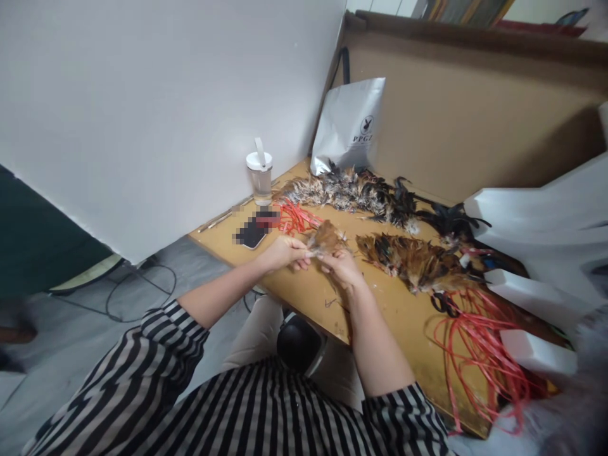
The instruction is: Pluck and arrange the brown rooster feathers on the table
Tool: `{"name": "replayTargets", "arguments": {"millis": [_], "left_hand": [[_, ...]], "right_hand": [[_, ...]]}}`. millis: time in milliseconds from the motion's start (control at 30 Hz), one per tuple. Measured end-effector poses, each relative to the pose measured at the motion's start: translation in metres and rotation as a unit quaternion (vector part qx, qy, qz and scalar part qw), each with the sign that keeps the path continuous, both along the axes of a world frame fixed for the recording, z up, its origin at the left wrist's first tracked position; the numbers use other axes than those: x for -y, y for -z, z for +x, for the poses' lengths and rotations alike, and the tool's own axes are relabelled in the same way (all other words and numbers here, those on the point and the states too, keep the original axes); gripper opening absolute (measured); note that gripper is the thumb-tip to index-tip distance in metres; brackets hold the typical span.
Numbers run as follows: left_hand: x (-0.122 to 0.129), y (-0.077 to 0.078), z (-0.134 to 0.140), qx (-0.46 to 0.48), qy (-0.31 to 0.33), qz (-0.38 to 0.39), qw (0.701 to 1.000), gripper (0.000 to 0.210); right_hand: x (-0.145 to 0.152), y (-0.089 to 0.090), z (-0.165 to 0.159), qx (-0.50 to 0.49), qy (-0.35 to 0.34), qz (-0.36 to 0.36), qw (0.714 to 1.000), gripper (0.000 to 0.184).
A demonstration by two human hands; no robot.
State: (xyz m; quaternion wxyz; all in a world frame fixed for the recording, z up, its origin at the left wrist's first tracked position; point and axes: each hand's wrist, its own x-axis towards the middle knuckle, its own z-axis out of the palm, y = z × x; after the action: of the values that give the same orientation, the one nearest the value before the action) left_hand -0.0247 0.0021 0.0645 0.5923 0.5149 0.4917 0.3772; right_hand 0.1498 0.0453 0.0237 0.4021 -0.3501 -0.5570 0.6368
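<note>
Between my two hands is a small bunch of brown feathers (pixel 327 237), its tips fanned upward above the table. My left hand (pixel 287 253) pinches the pale base of the bunch from the left. From the other side my right hand (pixel 341 266) closes its fingers on the same base. A pile of brown feather bunches (pixel 418 259) lies just right of my right hand. Behind it stretches a long heap of black and tan feathers (pixel 351 192). Red plastic strips (pixel 297 217) lie on the table beyond my left hand.
A phone (pixel 254 229) and a lidded cup (pixel 260 180) stand on the left of the wooden table (pixel 285 291). A silver bag (pixel 349 126) leans at the back. More red strips (pixel 489 342), scissors (pixel 444 304) and white foam pieces (pixel 536 351) are on the right.
</note>
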Motion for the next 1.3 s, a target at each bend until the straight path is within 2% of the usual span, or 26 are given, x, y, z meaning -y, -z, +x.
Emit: {"name": "replayTargets", "arguments": {"millis": [100, 200, 333, 433, 600, 733, 833, 900, 967, 1033, 1133, 1233, 1300], "left_hand": [[-0.003, 0.01, -0.004, 0.052, -0.061, -0.03, 0.996, 0.025], [-0.003, 0.018, -0.005, 0.089, -0.079, -0.064, 0.991, 0.022], [-0.004, 0.021, -0.003, 0.111, -0.091, -0.086, 0.986, 0.017], [-0.007, 0.023, -0.003, 0.098, -0.094, -0.082, 0.987, 0.015], [-0.01, 0.033, -0.004, -0.003, -0.086, -0.049, 0.995, 0.013], [-0.007, 0.038, -0.003, -0.122, -0.015, -0.005, 0.992, 0.014], [-0.003, 0.034, -0.001, -0.203, 0.04, 0.026, 0.978, 0.018], [-0.001, 0.03, 0.001, -0.23, 0.071, 0.036, 0.97, 0.02], [0.002, 0.028, 0.002, -0.228, 0.097, 0.044, 0.968, 0.02], [0.004, 0.027, 0.002, -0.206, 0.128, 0.049, 0.969, 0.018], [0.01, 0.024, 0.003, -0.167, 0.168, 0.061, 0.97, 0.015], [0.016, 0.013, 0.004, -0.124, 0.161, 0.062, 0.977, 0.016], [0.02, 0.003, 0.005, -0.087, 0.142, 0.058, 0.984, 0.018]], "right_hand": [[0.003, 0.003, -0.006, -0.003, 0.003, -0.007, 1.0, 0.025], [0.006, 0.005, -0.009, 0.068, -0.002, 0.021, 0.997, 0.023], [0.01, 0.001, -0.01, 0.167, -0.006, 0.125, 0.978, 0.022], [0.014, -0.004, -0.012, 0.226, 0.005, 0.218, 0.949, 0.019], [0.023, -0.012, -0.015, 0.298, 0.019, 0.368, 0.88, 0.017], [0.03, -0.02, -0.016, 0.356, -0.006, 0.45, 0.819, 0.016], [0.031, -0.024, -0.013, 0.372, -0.023, 0.466, 0.802, 0.015], [0.028, -0.025, -0.01, 0.356, -0.026, 0.451, 0.818, 0.015], [0.023, -0.023, -0.005, 0.326, -0.027, 0.412, 0.85, 0.013], [0.018, -0.019, 0.0, 0.29, -0.032, 0.347, 0.891, 0.011], [0.01, -0.013, 0.005, 0.233, -0.073, 0.203, 0.948, 0.017], [0.005, -0.01, 0.007, 0.166, -0.106, 0.084, 0.977, 0.023], [0.003, -0.008, 0.008, 0.114, -0.109, 0.039, 0.987, 0.026]]}}
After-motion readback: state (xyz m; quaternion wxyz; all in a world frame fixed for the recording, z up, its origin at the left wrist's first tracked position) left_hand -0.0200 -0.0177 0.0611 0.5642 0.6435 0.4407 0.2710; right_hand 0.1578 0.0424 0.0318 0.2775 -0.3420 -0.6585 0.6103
